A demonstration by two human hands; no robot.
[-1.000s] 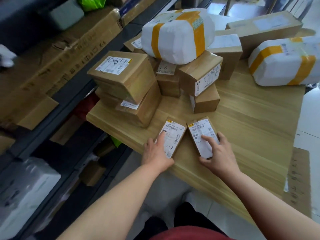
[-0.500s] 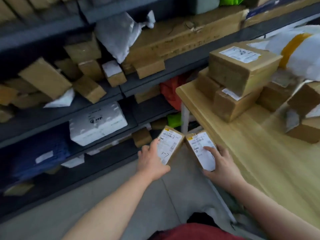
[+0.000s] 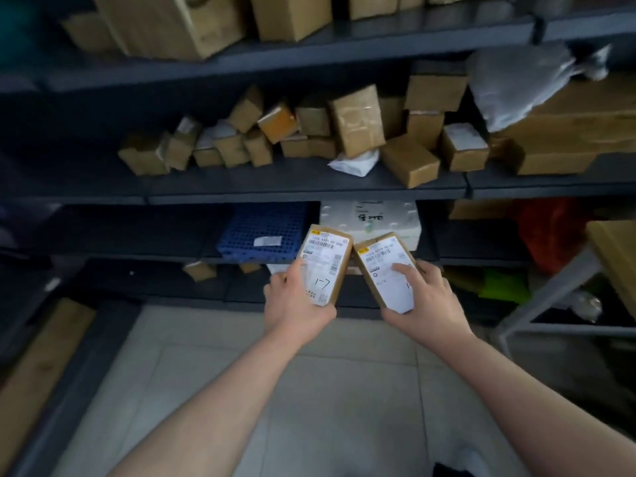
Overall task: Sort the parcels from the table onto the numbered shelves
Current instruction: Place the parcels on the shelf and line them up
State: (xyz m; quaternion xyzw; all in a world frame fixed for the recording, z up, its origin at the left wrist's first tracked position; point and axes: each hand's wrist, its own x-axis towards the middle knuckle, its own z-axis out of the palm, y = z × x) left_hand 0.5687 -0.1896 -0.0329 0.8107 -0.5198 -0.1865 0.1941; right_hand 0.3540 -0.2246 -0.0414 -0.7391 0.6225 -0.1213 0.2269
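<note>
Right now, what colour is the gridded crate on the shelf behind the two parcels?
Blue: the gridded crate shows clearly in the head view.

I take this for a parcel storeroom. Dark metal shelves (image 3: pixel 309 187) cross my view in tiers, crowded with taped cardboard boxes (image 3: pixel 356 120) and a white mailing bag (image 3: pixel 354 163). Up close, a labelled parcel (image 3: pixel 325 259) shows barcodes and a handwritten 1-7, and a second parcel (image 3: pixel 378 270) has a similar label. Below are pale floor tiles (image 3: pixel 327 373).
</note>
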